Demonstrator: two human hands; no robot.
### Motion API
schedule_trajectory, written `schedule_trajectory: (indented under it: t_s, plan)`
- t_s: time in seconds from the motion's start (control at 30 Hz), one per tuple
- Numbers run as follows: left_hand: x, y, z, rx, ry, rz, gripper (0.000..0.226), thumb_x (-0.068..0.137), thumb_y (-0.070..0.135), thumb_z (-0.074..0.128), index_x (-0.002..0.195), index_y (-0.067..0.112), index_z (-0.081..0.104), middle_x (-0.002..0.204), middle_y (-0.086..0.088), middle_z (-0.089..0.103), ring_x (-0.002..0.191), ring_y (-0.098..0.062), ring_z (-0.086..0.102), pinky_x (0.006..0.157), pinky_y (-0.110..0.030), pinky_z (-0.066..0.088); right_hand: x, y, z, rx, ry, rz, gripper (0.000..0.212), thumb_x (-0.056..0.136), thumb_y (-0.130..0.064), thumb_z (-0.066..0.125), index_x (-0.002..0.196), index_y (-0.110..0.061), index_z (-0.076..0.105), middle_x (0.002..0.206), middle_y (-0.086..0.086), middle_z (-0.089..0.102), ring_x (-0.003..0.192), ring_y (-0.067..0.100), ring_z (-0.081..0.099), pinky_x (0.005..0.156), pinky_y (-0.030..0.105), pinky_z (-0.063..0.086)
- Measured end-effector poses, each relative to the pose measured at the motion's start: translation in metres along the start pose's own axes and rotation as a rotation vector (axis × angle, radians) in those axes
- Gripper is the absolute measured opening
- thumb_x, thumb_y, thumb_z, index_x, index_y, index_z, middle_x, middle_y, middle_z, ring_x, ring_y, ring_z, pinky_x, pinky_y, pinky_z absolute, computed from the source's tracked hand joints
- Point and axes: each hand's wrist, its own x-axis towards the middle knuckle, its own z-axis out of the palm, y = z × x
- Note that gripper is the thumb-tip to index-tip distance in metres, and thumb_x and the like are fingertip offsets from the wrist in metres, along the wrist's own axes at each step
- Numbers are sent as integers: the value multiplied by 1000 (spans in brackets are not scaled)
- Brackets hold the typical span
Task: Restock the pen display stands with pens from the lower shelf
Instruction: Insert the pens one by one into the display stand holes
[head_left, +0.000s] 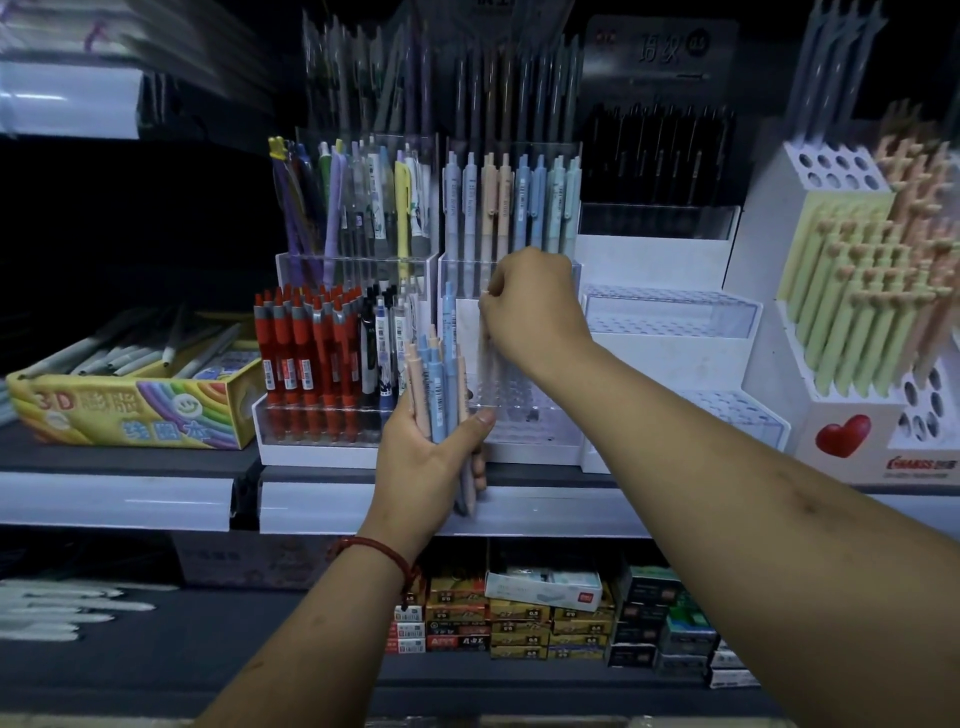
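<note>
Around the middle of the frame, the left hand (421, 467) has fingers and thumb wrapped round a bunch of pastel pens (435, 384), blue and peach ones, held upright right in front of the clear stand (524, 434). Just above it the right hand (535, 306) is pinching one pale pen (485, 358) near its top with curled fingertips, tip pointing down over the stand's holed lower tier. Red pens (306, 353) fill the stand to the left, and small boxes (519, 621) sit on the shelf below, lower centre
</note>
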Motion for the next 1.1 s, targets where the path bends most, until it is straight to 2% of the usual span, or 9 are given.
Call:
schedule_trajectory:
  t_s: [0.17,0.33,0.4,0.5,0.6,0.77,0.9,1.03,1.1]
  plan:
    - [-1,0,-1,24,-3,8,19,93,8,73,100,8,56,57,-9,57,48,-24,54,49,-37,53,0,-10,-9,-107,-107,-14,36,89,7,58,63,-11,40,70,4,39,61,20,45,60,29,40]
    - [-1,1,1,27,11,0,20,92,8,75,98,11,56,58,-9,57,49,-25,55,49,-36,53,-3,-6,-5,-92,-103,-61,8,94,-1,61,99,-6,58,96,13,57,82,29,58,68,32,49]
    - [0,0,1,27,12,-5,21,92,8,75,99,13,55,59,-8,57,49,-25,55,49,-35,52,-9,-4,-7,-7,-104,-64,17,98,-15,64,108,-3,58,99,15,61,83,31,64,74,38,57]
    - [1,-1,1,33,9,-2,21,92,7,74,100,13,55,59,-9,57,50,-27,55,51,-36,52,-25,-7,-16,333,-108,-52,28,102,-25,62,95,1,62,78,17,68,58,25,71,58,43,62]
    - [1,-1,1,28,6,-5,21,93,7,74,100,13,55,60,-11,56,51,-28,54,51,-36,52,-40,-14,-32,657,-138,-43,37,103,-33,60,90,1,68,72,12,69,49,23,67,47,35,55]
    - [1,0,0,27,2,-16,22,93,8,75,101,13,55,60,-9,56,52,-29,54,52,-36,52,-46,-15,-43,699,-212,-31,20,89,-22,79,92,-5,71,68,4,66,51,20,63,47,31,50]
    - [1,1,1,34,-3,-22,22,93,8,74,101,13,54,57,-5,57,50,-28,54,51,-37,53,-44,-16,-39,674,-290,61,18,85,-13,82,92,-2,70,70,6,68,51,18,64,46,30,49]
    - [1,2,0,56,1,-11,23,92,8,75,102,8,54,56,-4,57,48,-26,55,49,-35,53,-31,-22,-52,847,-135,155,3,92,-4,72,89,-3,72,76,11,71,55,19,66,49,29,50]
    - [1,1,-1,56,7,-13,23,92,9,76,101,7,55,57,-5,58,48,-26,56,49,-35,53,-19,-19,-65,874,16,177,10,93,-4,70,84,-8,71,75,11,71,54,17,66,49,27,52]
